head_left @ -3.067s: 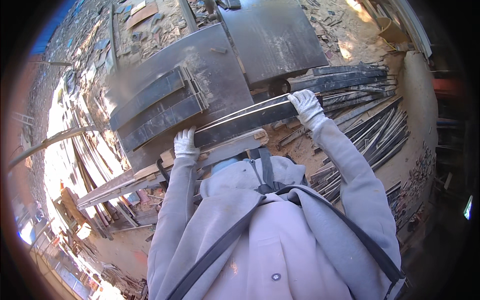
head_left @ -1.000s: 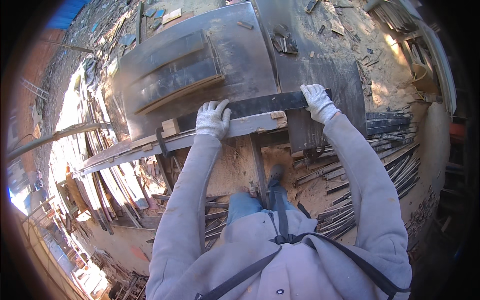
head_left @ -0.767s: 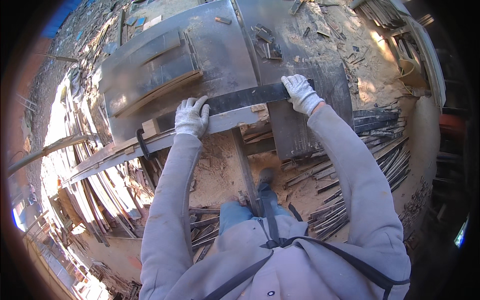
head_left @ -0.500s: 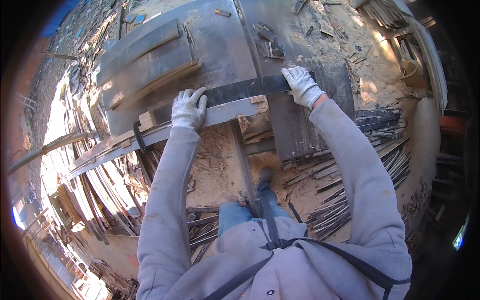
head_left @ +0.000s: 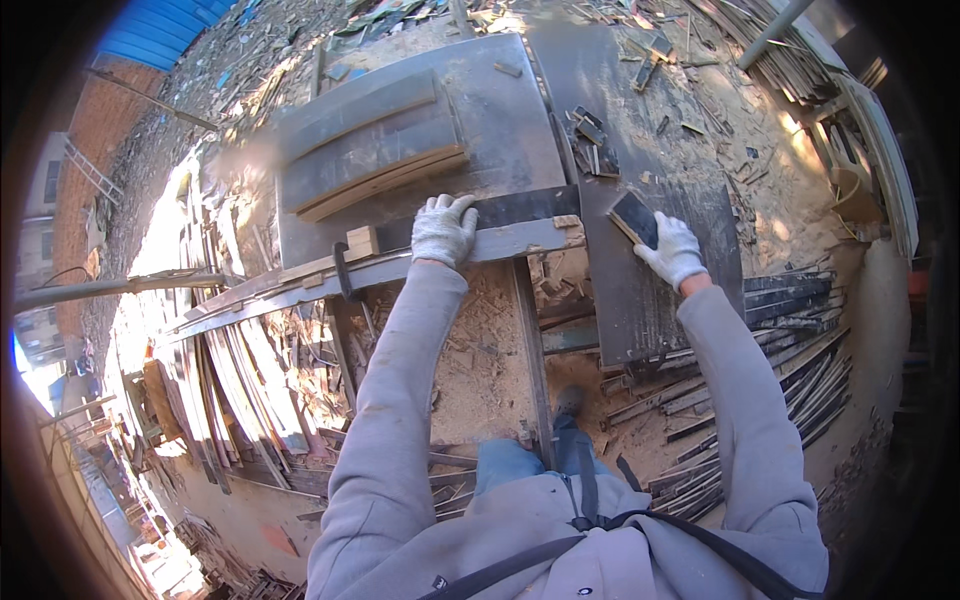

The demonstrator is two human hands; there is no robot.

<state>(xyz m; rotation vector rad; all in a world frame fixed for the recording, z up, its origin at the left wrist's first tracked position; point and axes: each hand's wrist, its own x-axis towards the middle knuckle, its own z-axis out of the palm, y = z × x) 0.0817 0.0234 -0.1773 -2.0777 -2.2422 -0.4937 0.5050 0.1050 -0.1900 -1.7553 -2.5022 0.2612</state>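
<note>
A long dark-faced wooden strip lies along the grey guide rail on the bench. Gripping it from above, my left hand in a pale glove has its fingers over the strip's far side. My gloved right hand is closed on a short dark wood block with a light cut edge. That block is apart from the strip's right end, over the dark side panel. A black clamp sits on the rail left of my left hand, by a small light wood block.
Stacked boards lie on the dark bench top beyond the strip. Small offcuts are scattered to the right. Long thin strips are heaped at lower right, more at left. Sawdust covers the ground below the rail.
My right hand has come off the strip's right end and moved toward me and right, with a short block in it. The strip now ends shorter there. My left hand still grips the strip.
</note>
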